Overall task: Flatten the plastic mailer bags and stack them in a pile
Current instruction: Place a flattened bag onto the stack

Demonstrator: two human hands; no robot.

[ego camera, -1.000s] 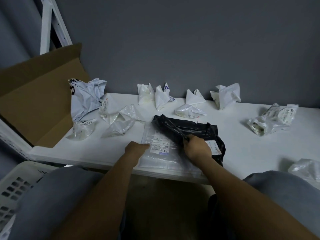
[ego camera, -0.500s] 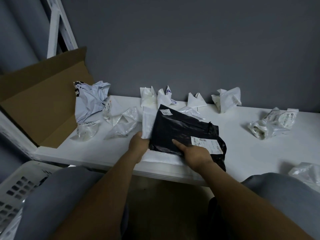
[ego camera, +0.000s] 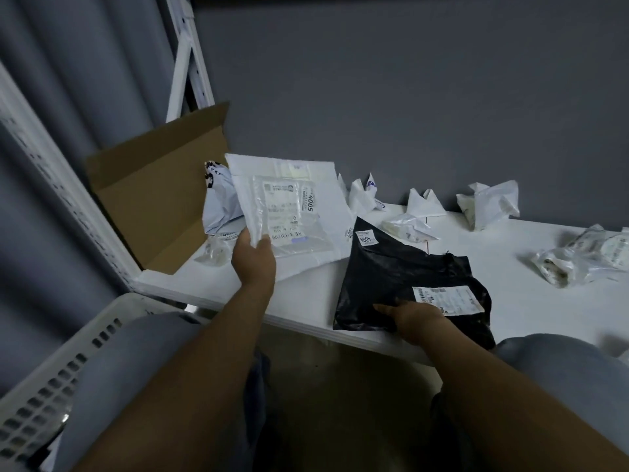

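- The white mailer (ego camera: 289, 212) bears a 4005 sticker (ego camera: 309, 202) beside printed text too small to read.
- The black mailer (ego camera: 401, 274) bears a 4004 sticker (ego camera: 366, 238) and a white shipping label (ego camera: 447, 299), which is unreadable.
- The left hand (ego camera: 253, 258) pinches the white mailer's lower edge, holding it flat above the table (ego camera: 544, 308).
- The right hand (ego camera: 413, 316) lies with fairly straight fingers on the black mailer, which is flattened at the table's front edge.
- Crumpled bags (ego camera: 486, 206) sit along the wall.

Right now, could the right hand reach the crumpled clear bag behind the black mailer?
Probably yes: the crumpled clear bag lies just beyond the black mailer the right hand rests on, nothing between.
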